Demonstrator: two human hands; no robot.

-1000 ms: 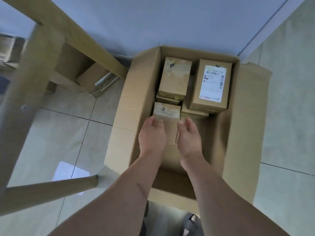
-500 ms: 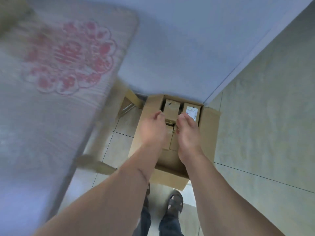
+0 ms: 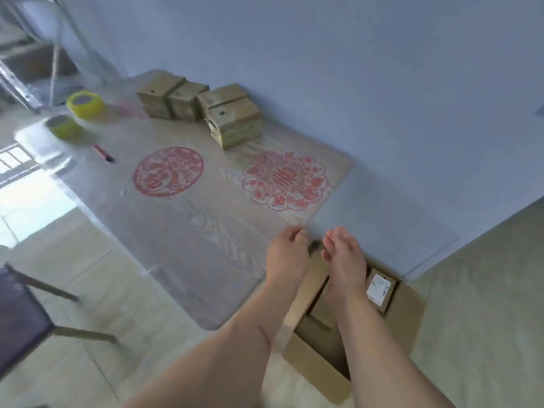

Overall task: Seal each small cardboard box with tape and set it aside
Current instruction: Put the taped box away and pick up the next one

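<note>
Lifting a dark-edged small box [image 3: 314,246], barely visible between both hands; left hand [image 3: 287,254] and right hand [image 3: 343,254] apparently grip it; table [image 3: 188,219] lies beyond left fingertips.

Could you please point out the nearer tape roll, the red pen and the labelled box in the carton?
nearer tape roll [image 3: 62,127], head view, yellow side.
red pen [image 3: 103,153], head view, mid-barrel.
labelled box [image 3: 379,289], head view, white label.

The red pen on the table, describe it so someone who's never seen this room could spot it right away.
Start at the wooden table with two red paper-cut designs on it. At its far left end stand two yellow-green tape rolls; the red pen lies on the tabletop just nearer than them, left of the round design. It is the only thin stick-shaped thing there, red with a dark tip.
</note>
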